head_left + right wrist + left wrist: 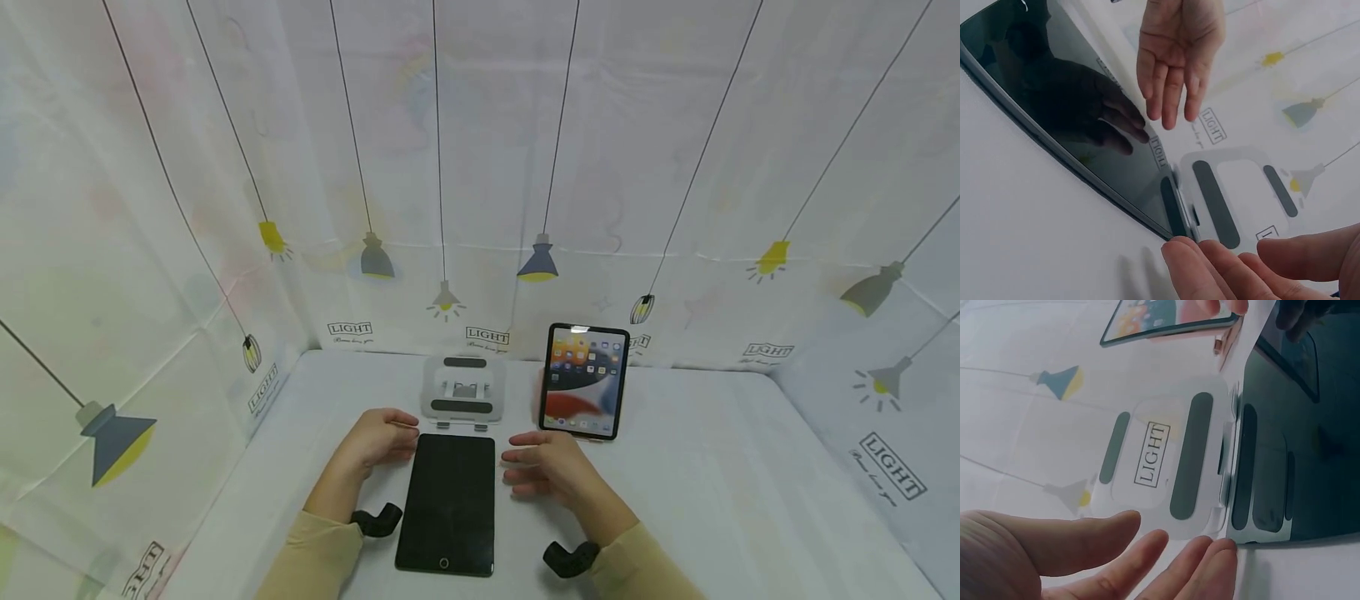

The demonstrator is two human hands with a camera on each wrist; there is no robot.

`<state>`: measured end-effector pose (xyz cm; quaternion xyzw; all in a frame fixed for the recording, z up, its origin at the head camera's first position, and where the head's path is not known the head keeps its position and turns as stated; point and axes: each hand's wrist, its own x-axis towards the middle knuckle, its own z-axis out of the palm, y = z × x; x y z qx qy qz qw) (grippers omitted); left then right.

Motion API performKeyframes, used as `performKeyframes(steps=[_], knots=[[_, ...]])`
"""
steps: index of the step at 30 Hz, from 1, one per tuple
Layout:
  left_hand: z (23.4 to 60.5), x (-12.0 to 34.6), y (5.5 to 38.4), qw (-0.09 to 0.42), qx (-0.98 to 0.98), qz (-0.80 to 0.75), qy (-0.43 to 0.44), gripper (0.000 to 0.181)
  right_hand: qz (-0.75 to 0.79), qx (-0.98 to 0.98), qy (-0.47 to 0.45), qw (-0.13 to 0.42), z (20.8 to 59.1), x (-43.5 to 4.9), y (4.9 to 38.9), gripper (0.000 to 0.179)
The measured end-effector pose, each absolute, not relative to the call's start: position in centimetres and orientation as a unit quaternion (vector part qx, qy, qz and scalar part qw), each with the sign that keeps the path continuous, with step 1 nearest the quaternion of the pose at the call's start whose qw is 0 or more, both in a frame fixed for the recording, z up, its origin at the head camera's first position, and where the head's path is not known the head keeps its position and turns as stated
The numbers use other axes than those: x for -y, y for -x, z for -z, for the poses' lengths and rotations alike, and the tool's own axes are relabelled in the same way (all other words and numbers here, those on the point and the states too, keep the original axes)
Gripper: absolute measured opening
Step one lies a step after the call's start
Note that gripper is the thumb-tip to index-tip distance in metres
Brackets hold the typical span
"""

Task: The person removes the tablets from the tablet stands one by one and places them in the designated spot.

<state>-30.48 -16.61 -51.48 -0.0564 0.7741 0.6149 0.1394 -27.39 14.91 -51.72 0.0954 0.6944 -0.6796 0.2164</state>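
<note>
A black tablet (447, 508) with a dark, reflective screen lies lengthwise on the white table, its round home button towards the person. Just beyond its far edge is a grey-white tablet stand (462, 392) with dark rubber strips. My left hand (381, 440) is beside the tablet's far left corner, fingers relaxed and holding nothing. On the opposite side, my right hand (551, 467) hovers a little off the tablet's right edge with its fingers spread. In the right wrist view, the right fingertips (1179, 250) overlap the tablet's far corner.
A second tablet (583, 379), its screen lit with app icons, leans upright behind the right hand. White curtains (487, 167) printed with hanging lamps surround the white table (712, 483). Black wrist straps (570, 560) stick out from both sleeves.
</note>
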Motion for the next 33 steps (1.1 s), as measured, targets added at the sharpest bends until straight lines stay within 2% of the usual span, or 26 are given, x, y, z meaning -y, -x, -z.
performKeyframes(steps=[9,33], knots=[[51.4,15.3,30.6,0.129,-0.772,-0.621,0.043,0.037,0.679,-0.701,-0.102,0.193,50.7,-16.9,27.3,0.047],[50.7,9.5,31.7,0.165,-0.684,-0.708,-0.065,0.044,0.709,-0.682,-0.097,0.152,48.1,-24.1,27.6,0.054]])
